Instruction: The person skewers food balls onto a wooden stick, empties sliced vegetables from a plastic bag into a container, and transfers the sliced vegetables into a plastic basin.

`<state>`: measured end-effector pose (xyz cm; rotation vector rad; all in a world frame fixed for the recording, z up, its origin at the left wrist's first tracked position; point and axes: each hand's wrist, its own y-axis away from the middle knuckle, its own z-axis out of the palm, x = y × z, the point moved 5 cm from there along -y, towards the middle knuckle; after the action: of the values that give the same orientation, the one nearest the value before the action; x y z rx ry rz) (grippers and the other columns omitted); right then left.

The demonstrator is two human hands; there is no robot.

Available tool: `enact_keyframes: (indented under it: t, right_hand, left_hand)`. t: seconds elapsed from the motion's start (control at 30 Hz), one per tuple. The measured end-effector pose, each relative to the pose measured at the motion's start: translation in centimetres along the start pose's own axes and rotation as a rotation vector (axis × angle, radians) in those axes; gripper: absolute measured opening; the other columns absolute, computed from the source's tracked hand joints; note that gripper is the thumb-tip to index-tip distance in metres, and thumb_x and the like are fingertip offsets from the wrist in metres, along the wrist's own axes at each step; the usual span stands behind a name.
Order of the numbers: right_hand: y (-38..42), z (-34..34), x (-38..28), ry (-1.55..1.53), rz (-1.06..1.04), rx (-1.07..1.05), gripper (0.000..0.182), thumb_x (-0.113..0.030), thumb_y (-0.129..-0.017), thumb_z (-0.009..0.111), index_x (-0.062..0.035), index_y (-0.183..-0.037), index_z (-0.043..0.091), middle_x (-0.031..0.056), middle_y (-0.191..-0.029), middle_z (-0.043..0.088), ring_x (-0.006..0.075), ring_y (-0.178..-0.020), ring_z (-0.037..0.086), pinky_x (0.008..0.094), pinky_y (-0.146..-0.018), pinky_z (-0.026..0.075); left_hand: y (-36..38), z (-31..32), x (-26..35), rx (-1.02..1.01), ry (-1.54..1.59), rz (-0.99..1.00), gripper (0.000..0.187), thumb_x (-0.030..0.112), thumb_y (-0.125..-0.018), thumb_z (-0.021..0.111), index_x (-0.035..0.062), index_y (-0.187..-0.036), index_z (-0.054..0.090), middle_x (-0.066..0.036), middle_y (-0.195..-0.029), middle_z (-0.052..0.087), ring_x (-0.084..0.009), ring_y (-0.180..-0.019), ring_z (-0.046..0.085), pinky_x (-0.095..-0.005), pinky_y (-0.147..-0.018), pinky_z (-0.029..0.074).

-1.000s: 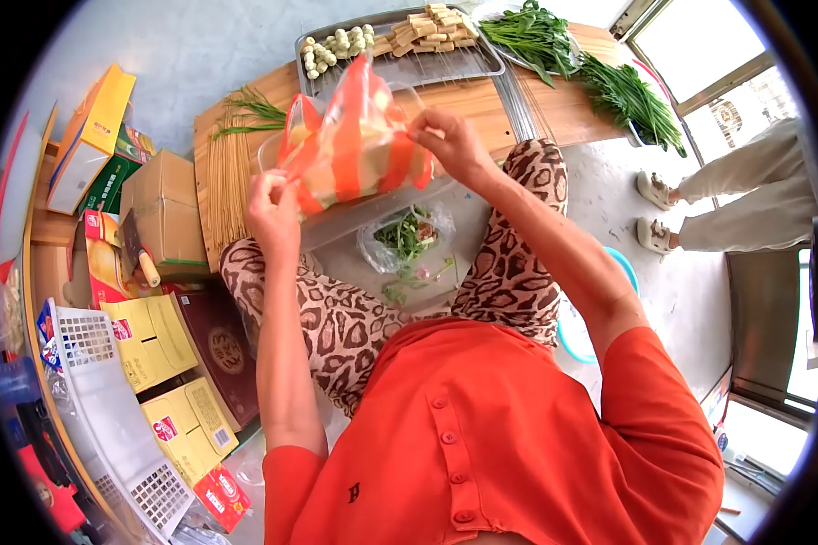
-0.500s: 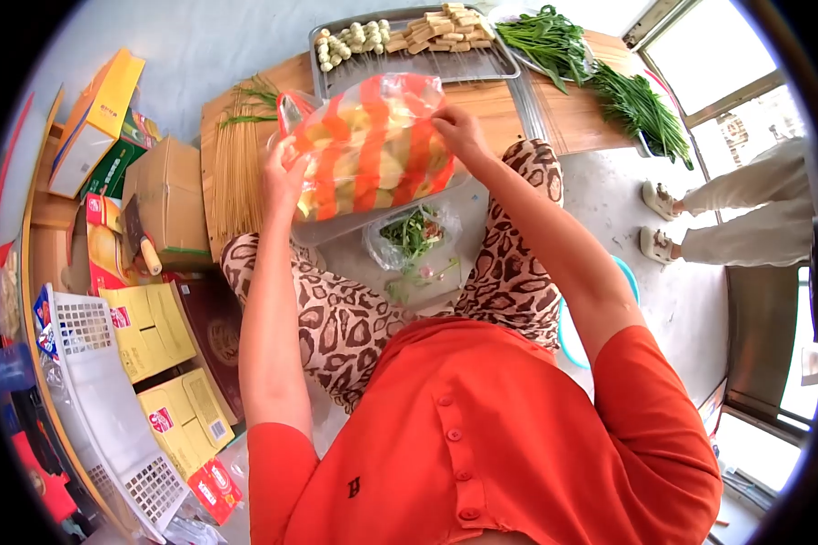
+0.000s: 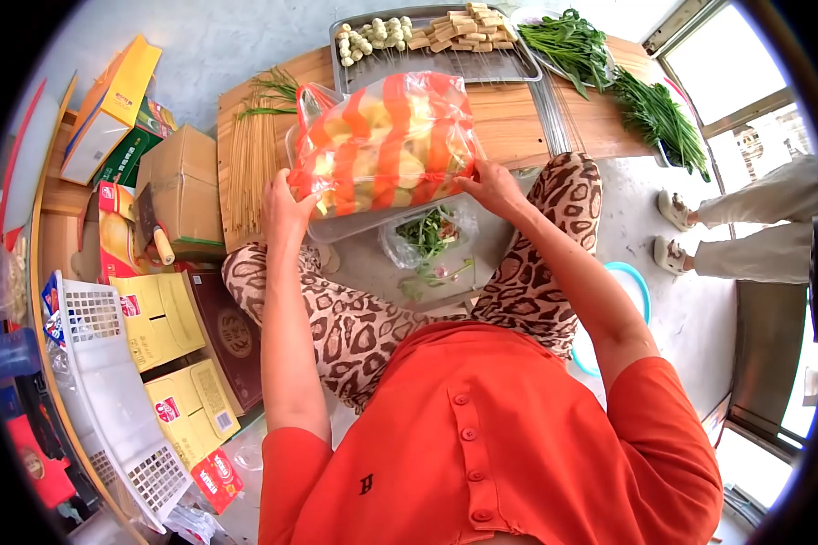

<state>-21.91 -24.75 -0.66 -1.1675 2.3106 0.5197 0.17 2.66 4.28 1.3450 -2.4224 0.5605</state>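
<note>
A clear plastic bag with orange stripes point(image 3: 400, 150), filled with pale yellow pieces, sits over a translucent tub point(image 3: 345, 227) at the near edge of the wooden table. My left hand point(image 3: 288, 209) grips the bag's lower left corner, its thumb against the plastic. At the lower right corner my right hand point(image 3: 497, 189) has its fingers closed on the bag's edge. What exactly the pieces inside are, I cannot make out through the plastic. Thin wooden skewers point(image 3: 243, 173) lie in a bundle left of the bag.
Behind the bag stands a metal tray point(image 3: 436, 73) with skewered food. Leafy greens point(image 3: 568, 50) and long green stalks point(image 3: 659, 118) lie right of it. A bag of trimmings point(image 3: 427, 236) is between my knees. Cartons point(image 3: 182, 186) line the left; another person's legs point(image 3: 754, 227) stand right.
Both hands have slid down toward the bag's near corners, the right hand most. The bag now sits flatter and its near side shows more fully. The whole view has shifted slightly.
</note>
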Motion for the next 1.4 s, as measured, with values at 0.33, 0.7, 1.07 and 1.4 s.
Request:
enact_keyframes:
  t: [0.33, 0.7, 1.07, 1.4]
  right_hand:
    - [-0.5, 1.1, 0.5, -0.240, 0.041, -0.069, 0.029, -0.031, -0.079, 0.060, -0.0019, -0.083, 0.065, 0.0162, -0.076, 0.063, 0.0298, -0.073, 0.062, 0.0379, -0.067, 0.047]
    - [1.3, -3.8, -4.7, -0.590, -0.220, -0.090, 0.022, -0.019, -0.086, 0.056, 0.0023, -0.079, 0.060, 0.0065, -0.071, 0.063, 0.0122, -0.066, 0.060, 0.0267, -0.063, 0.047]
    - [-2.0, -14.3, -12.6, -0.949, -0.422, -0.014, 0.024, -0.022, -0.093, 0.049, -0.0027, -0.086, 0.061, 0.0038, -0.079, 0.064, 0.0114, -0.072, 0.062, 0.0234, -0.065, 0.045]
    - [-4.1, -13.6, -15.8, -1.170, -0.467, -0.038, 0.022, -0.020, -0.092, 0.049, -0.0013, -0.086, 0.059, 0.0070, -0.080, 0.062, 0.0150, -0.071, 0.061, 0.0266, -0.068, 0.047]
  left_hand:
    - [1.6, -0.9, 2.3, 0.125, 0.028, 0.143, 0.026, 0.011, -0.073, 0.068, 0.0079, -0.097, 0.061, -0.009, -0.095, 0.056, -0.0282, -0.088, 0.057, -0.0366, -0.072, 0.046]
    - [0.3, -2.4, 1.5, 0.267, 0.581, 0.105, 0.004, -0.001, -0.079, 0.058, 0.0002, -0.082, 0.059, -0.005, -0.070, 0.057, -0.0137, -0.060, 0.055, -0.0290, -0.054, 0.044]
    - [-4.8, -12.5, 11.0, 0.337, 0.859, 0.206, 0.007, 0.003, -0.086, 0.054, -0.0026, -0.089, 0.058, -0.003, -0.081, 0.059, -0.0062, -0.067, 0.056, -0.0211, -0.059, 0.052]
    - [-6.5, -11.8, 14.5, 0.223, 1.248, 0.260, 0.013, 0.004, -0.086, 0.058, 0.0000, -0.098, 0.055, -0.005, -0.091, 0.059, -0.0100, -0.079, 0.059, -0.0255, -0.068, 0.054]
